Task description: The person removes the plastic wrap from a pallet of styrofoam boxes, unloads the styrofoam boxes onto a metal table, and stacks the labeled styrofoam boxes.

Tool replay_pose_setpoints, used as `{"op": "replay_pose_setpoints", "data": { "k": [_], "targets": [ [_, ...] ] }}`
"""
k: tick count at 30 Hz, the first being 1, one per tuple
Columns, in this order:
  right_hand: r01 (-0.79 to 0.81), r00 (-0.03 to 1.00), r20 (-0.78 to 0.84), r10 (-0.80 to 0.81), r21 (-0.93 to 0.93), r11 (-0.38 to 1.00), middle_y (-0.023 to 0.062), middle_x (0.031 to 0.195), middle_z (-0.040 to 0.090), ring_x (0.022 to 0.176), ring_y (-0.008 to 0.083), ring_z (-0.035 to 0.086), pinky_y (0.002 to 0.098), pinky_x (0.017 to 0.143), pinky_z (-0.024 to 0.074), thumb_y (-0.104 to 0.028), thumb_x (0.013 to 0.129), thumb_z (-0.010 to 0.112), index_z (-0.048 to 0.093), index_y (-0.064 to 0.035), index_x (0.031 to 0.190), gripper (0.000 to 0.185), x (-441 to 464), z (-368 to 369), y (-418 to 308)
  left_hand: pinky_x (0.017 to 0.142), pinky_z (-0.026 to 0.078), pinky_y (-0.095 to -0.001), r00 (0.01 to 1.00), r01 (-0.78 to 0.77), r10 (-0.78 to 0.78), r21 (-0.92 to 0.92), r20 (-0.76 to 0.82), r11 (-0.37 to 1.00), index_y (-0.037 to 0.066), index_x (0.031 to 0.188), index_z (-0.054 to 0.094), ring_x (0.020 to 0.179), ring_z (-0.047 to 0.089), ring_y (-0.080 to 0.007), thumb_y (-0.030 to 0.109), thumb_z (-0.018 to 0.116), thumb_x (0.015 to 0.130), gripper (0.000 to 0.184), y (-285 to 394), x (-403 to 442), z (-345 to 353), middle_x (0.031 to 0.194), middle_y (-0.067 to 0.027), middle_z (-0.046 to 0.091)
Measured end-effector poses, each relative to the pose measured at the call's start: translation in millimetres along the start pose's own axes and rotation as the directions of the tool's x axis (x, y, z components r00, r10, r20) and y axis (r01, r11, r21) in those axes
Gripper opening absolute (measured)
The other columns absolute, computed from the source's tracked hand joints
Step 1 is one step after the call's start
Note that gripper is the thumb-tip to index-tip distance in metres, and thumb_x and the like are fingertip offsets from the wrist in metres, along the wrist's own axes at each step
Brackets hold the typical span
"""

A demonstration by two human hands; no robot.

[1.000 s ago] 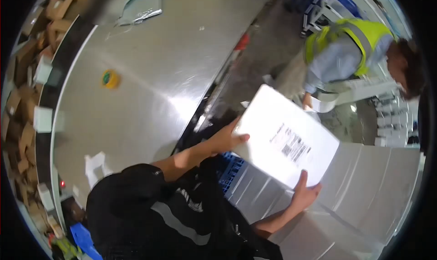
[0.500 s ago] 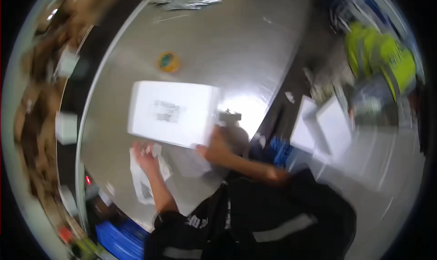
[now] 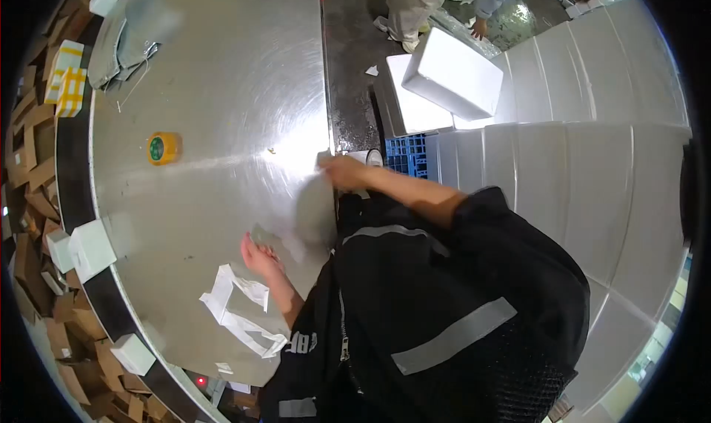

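Observation:
My left hand [image 3: 261, 258] is over the metal table, its fingers loosely curled and apart, with nothing visible in it. Just below it lie torn white paper strips [image 3: 241, 319]. Near the table's right edge, my right hand [image 3: 344, 172] is closed and blurred; a small greyish thing shows at its fingertips, too unclear to name. A yellow tape roll with a green core [image 3: 163, 148] lies on the metal table [image 3: 215, 112], away from both hands.
Beside a dark belt [image 3: 74, 171] are white boxes [image 3: 92, 250], a yellow-checked box [image 3: 72, 92] and cartons [image 3: 29, 267]. Silvery bags [image 3: 122, 49] lie at upper left. White foam boxes [image 3: 455, 75] sit near a blue crate [image 3: 406, 156]. A co-worker [image 3: 415, 8] bends at the top.
The labelled white box has left my hands. My view has turned, bringing the stacked foam boxes upward. My right hand has moved towards the table's right edge.

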State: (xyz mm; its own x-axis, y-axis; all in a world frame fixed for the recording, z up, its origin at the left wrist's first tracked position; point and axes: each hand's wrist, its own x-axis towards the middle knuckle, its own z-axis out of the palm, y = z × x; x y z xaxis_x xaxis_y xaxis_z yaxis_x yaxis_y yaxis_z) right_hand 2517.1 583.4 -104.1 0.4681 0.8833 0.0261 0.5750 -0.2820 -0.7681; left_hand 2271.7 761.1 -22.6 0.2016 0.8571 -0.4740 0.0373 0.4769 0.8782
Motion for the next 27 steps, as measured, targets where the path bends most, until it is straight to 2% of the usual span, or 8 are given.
{"op": "replay_pose_setpoints", "data": {
  "k": [1, 2, 4, 7, 11, 16, 24, 27],
  "targets": [
    [0.077, 0.997, 0.006, -0.077, 0.042, 0.996, 0.0238, 0.092, 0.064, 0.089, 0.0401, 0.061, 0.0460, 0.079, 0.0497, -0.013, 0.078, 0.052, 0.065, -0.0064, 0.102, 0.028, -27, -45, 35, 0.040, 0.027, -0.0217, 0.997, -0.018, 0.016, 0.033, 0.075, 0.999, 0.007, 0.108, 0.058, 0.045, 0.034, -0.0035, 0.026, 0.055, 0.094, 0.023, -3, 8, 20, 0.055, 0.0055, 0.037],
    [-0.396, 0.914, -0.084, 0.396, 0.025, 0.918, 0.0236, 0.094, 0.064, 0.091, 0.0395, 0.061, 0.0461, 0.081, 0.0492, -0.015, 0.076, 0.054, 0.065, -0.0051, 0.103, 0.030, -60, -80, 50, 0.040, 0.027, -0.0217, 0.996, -0.024, 0.021, 0.037, 0.086, 0.999, 0.007, 0.108, 0.058, 0.045, 0.034, -0.0035, 0.026, 0.055, 0.094, 0.023, 0, 12, 38, 0.055, 0.0055, 0.037],
    [-0.604, 0.793, -0.142, 0.593, -0.056, 0.795, 0.0235, 0.096, 0.065, 0.091, 0.0330, 0.064, 0.0407, 0.081, 0.0505, -0.011, 0.075, 0.056, 0.066, -0.0041, 0.100, 0.028, -117, -145, 97, 0.040, 0.029, -0.0219, 0.962, -0.077, 0.023, 0.191, 0.272, 0.979, 0.007, 0.108, 0.057, 0.045, 0.034, -0.0030, 0.025, 0.055, 0.094, 0.023, 4, 22, 80, 0.055, 0.0060, 0.035],
    [-0.809, 0.312, -0.215, 0.925, 0.451, 0.378, 0.0249, 0.101, 0.064, 0.093, 0.0334, 0.064, 0.0402, 0.081, 0.0507, -0.013, 0.076, 0.056, 0.065, -0.0005, 0.101, 0.030, -183, -206, 149, 0.041, 0.030, -0.0214, 0.932, -0.111, 0.002, 0.279, 0.363, 0.954, 0.007, 0.109, 0.057, 0.047, 0.036, -0.0032, 0.024, 0.054, 0.094, 0.023, 10, 25, 141, 0.057, 0.0051, 0.038],
    [-0.808, 0.256, -0.602, 0.756, 0.296, 0.509, 0.0279, 0.099, 0.064, 0.098, 0.0321, 0.064, 0.0385, 0.085, 0.0500, -0.021, 0.075, 0.058, 0.060, 0.0040, 0.107, 0.040, -236, -242, 260, 0.045, 0.035, -0.0215, 0.814, -0.259, -0.065, 0.462, 0.577, 0.848, 0.006, 0.110, 0.058, 0.050, 0.042, -0.0047, 0.021, 0.055, 0.094, 0.022, 1, -7, 228, 0.060, 0.0033, 0.045],
    [-0.688, -0.488, -0.403, 0.774, 0.724, -0.056, 0.0297, 0.118, 0.051, 0.109, 0.0408, 0.054, 0.0457, 0.093, 0.0461, -0.038, 0.073, 0.067, 0.040, 0.0097, 0.125, 0.075, -235, -318, 317, 0.055, 0.044, -0.0226, 0.516, -0.503, -0.372, 0.625, 0.771, 0.597, 0.001, 0.119, 0.052, 0.063, 0.052, -0.0077, 0.019, 0.050, 0.096, 0.029, -4, -59, 294, 0.076, -0.0018, 0.057],
    [-0.753, -0.499, -0.427, 0.754, 0.645, -0.133, 0.0247, 0.111, 0.053, 0.109, 0.0416, 0.051, 0.0496, 0.092, 0.0417, -0.062, 0.075, 0.062, 0.049, 0.0081, 0.115, 0.081, -203, -217, 313, 0.055, 0.047, -0.0250, 0.635, -0.277, -0.504, 0.781, 0.585, 0.559, 0.005, 0.119, 0.053, 0.067, 0.058, -0.0113, 0.018, 0.054, 0.094, 0.028, -29, -58, 303, 0.084, -0.0055, 0.063],
    [-0.646, -0.662, -0.333, 0.671, 0.707, -0.287, 0.0244, 0.100, 0.059, 0.105, 0.0448, 0.051, 0.0482, 0.092, 0.0419, -0.061, 0.080, 0.056, 0.058, 0.0085, 0.103, 0.074, -149, -173, 285, 0.054, 0.046, -0.0248, 0.468, -0.411, -0.451, 0.639, 0.760, 0.650, 0.005, 0.117, 0.053, 0.062, 0.056, -0.0112, 0.015, 0.058, 0.092, 0.026, -58, -59, 344, 0.081, -0.0041, 0.060]
  ]
}}
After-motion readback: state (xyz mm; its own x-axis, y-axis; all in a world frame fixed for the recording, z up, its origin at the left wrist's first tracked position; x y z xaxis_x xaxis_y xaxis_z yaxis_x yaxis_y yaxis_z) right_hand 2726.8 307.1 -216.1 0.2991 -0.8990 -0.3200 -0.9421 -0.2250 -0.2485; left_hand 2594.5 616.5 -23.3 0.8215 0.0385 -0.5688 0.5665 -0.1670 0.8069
